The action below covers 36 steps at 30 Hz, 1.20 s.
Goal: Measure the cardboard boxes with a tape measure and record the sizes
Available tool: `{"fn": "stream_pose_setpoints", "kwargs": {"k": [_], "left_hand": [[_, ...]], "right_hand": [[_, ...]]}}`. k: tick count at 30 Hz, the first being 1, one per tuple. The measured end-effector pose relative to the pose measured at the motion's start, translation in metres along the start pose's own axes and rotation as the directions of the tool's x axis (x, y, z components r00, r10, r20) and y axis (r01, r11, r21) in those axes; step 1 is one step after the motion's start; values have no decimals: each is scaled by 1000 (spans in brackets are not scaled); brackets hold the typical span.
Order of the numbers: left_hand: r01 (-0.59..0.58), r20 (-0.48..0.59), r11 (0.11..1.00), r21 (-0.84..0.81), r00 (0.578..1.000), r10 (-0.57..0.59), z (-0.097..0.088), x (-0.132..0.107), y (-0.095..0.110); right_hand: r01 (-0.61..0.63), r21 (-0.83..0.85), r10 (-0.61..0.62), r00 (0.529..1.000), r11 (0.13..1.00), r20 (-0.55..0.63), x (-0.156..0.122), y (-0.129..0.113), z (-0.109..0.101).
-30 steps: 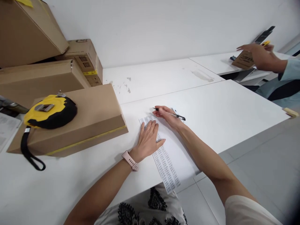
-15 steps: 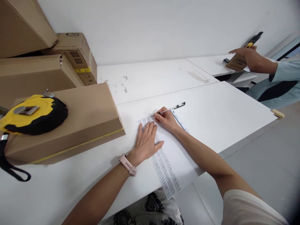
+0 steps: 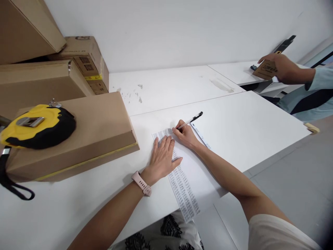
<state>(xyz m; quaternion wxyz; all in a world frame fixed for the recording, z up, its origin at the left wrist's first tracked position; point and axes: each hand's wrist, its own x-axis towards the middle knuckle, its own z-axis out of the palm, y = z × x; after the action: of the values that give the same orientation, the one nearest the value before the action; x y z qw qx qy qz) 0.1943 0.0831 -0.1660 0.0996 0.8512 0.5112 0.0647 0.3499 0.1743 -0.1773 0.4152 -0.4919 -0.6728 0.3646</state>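
Observation:
A printed sheet [image 3: 184, 187] with rows of small numbers lies on the white table [image 3: 234, 125] and hangs a little over the near edge. My left hand [image 3: 162, 158] rests flat on the sheet's left part, fingers spread, a pink watch band on the wrist. My right hand [image 3: 186, 133] grips a pen [image 3: 191, 119] with a black cap end. The pen's tip touches the top of the sheet.
A flat cardboard box [image 3: 99, 128] lies left of the sheet, with a yellow and black tape measure [image 3: 36, 126] on it. More boxes [image 3: 85, 62] are stacked at the back left. At the far right another person's hand [image 3: 282, 67] holds a small cardboard item.
My right hand turned the pen from lying sideways to an upright writing grip and set its tip on the sheet. The other person's hand shifted slightly. My left hand stayed.

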Motion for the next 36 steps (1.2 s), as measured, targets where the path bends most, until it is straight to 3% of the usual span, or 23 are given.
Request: {"fn": "stream_pose_setpoints", "kwargs": {"k": [36], "left_hand": [[-3, 7, 1000, 1, 1000, 3, -1, -1, 0]], "right_hand": [[-6, 4, 6, 999, 1000, 49, 0, -4, -1]]}}
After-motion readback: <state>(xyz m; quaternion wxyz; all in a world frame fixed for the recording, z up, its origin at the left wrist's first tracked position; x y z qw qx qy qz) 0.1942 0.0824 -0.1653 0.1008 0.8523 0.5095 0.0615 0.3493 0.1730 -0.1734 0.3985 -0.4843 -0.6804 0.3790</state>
